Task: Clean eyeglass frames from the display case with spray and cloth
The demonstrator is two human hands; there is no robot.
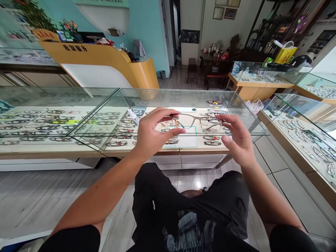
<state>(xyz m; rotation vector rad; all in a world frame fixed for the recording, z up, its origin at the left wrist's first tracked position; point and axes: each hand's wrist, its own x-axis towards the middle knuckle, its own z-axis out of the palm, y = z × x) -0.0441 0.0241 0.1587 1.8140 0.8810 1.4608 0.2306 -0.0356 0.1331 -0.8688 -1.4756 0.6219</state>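
A pair of eyeglasses with a thin, light-coloured frame is held level above the glass display counter, between my two hands. My left hand grips its left end near the hinge, with the fingers above and the thumb below. At the other end, the fingertips of my right hand hold the hinge area, and the thumb sits lower. Just beyond my left hand stands a small white bottle, tilted in view. Beneath the eyeglasses lies a white sheet with a green border, partly covered by my left hand.
The glass display counter runs across in front of me, with rows of glasses inside. Another display case stands at the right. Behind are an orange-yellow service desk, a small bin and a yellow bag. My knees are close to the counter.
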